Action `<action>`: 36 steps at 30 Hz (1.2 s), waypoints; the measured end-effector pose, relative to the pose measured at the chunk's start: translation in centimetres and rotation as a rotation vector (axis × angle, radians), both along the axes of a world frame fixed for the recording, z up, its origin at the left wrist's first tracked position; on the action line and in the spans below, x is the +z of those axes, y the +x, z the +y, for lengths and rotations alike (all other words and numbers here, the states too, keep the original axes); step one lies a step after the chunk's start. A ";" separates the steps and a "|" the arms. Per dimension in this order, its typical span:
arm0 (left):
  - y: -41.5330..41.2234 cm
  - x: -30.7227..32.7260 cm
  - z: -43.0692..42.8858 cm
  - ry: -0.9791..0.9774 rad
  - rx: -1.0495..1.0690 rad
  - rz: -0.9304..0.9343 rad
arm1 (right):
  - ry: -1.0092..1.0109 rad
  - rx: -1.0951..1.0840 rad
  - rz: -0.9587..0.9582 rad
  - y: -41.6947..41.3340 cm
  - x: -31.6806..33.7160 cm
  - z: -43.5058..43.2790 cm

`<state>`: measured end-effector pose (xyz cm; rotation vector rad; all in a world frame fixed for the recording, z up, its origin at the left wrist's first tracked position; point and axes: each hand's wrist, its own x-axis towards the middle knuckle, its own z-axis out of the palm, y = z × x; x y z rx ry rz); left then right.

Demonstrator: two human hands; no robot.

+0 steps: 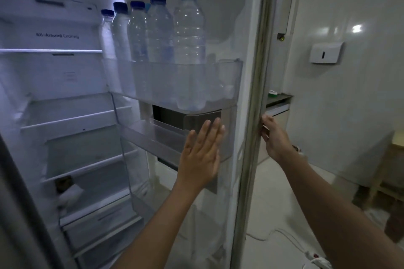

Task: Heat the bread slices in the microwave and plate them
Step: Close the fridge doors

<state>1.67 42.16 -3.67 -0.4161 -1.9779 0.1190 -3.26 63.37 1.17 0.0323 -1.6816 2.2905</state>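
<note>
L hand [201, 155] was flat, fingers straight, against the door [251, 72] panel; R hand [273, 135] gripped the door's edge; bread not in view, whereabouts unclear; risk: a hard swing could've rocked the bottles [188, 28] or pinched R fingers.

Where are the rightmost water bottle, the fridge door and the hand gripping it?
rightmost water bottle [189, 28]: head view, clear body below the cap.
fridge door [254, 94]: head view, its edge seal.
right hand [274, 137]: head view, back of the hand, gripping the door's edge.

Clear door shelf [227, 76] with five blue-capped water bottles [189, 28] upright in a row
</note>
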 end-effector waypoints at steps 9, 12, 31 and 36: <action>4.0 -1.4 -8.8 0.155 0.013 -0.033 | -0.044 0.241 0.004 7.8 0.1 -6.2; 5.2 -1.8 -10.8 0.294 0.005 -0.065 | -0.008 0.252 0.018 9.8 -0.1 -9.1; 11.1 2.7 -25.2 0.830 -0.006 -0.580 | 0.514 0.084 0.193 15.7 1.3 -28.7; 12.2 6.1 -27.4 0.914 -0.073 -0.471 | 0.539 0.271 0.376 15.3 2.3 -30.8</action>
